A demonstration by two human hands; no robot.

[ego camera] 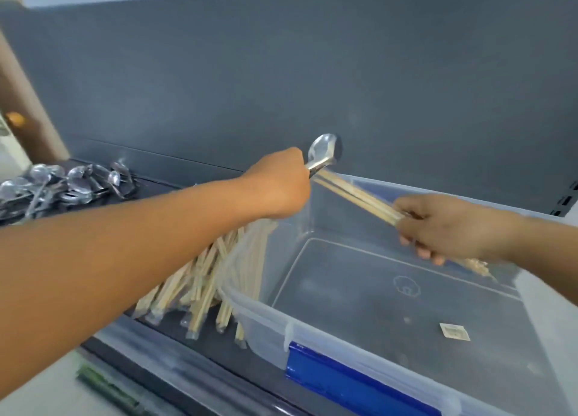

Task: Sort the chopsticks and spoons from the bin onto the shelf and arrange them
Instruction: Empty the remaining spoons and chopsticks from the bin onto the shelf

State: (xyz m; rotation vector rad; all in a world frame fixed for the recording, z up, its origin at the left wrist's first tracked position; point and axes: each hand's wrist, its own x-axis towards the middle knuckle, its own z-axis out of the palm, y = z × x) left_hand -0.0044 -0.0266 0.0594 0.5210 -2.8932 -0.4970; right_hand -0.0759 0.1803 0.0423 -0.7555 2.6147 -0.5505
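Bin (312, 334) nearly emptied: through its clear floor I see only a small label sticker (454, 331) near the front right and no loose cutlery on the bottom. I judge the sorting close to finished.

Already on the shelf (162, 184): a heap of spoons (59, 184) at the far left end, and a pile of chopsticks (200, 281) lying against the bin's left wall, reaching toward the shelf's front edge. Both piles look loose and fanned, so the arranging part is, in my reading, not yet done.

Left hand (278, 187) is a closed fist above the bin's far left corner, gripping the handle of one spoon (323, 152) with the bowl sticking up past the knuckles. Right hand (438, 228) is curled round a small bundle of chopsticks (356, 196) over the bin's right side; their far ends touch or cross the spoon's neck, I cannot tell which.

Left to do: place these last pieces, then tidy both piles.

Hard to make out: the left forearm covers part of the chopstick pile; the bundle's count is unclear; the bin's near right corner is cut off; spoon heap is blurred.
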